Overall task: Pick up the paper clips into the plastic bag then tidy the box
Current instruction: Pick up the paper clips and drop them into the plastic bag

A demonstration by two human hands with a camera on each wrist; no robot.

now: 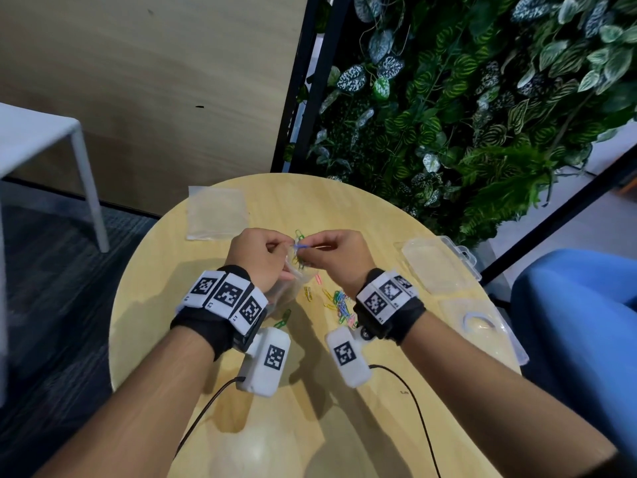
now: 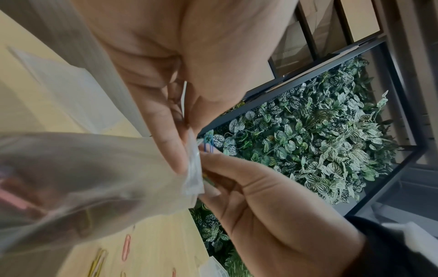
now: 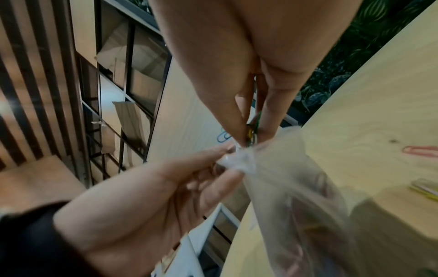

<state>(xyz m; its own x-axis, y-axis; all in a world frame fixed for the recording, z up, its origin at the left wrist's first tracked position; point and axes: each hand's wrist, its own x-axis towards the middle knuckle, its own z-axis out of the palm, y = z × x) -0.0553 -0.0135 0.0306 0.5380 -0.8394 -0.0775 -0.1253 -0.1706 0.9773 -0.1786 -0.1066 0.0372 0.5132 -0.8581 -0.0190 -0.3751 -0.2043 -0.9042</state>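
Round wooden table (image 1: 344, 208) filled the lower middle of the head view, leafy wall behind. Left hand (image 1: 256, 257) pinched the mouth of the plastic bag (image 1: 287, 288), which hung below it toward the tabletop. Right hand (image 1: 336, 251), just right of the mouth, pinched a few paper clips (image 3: 251, 132) held roughly upright at the opening. Loose clips (image 1: 339, 303) lay under the right wrist; open clear box (image 1: 436, 263) sat at right.

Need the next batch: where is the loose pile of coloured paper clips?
Head view: pile of coloured paper clips on the round wooden table, just beneath the right hand.
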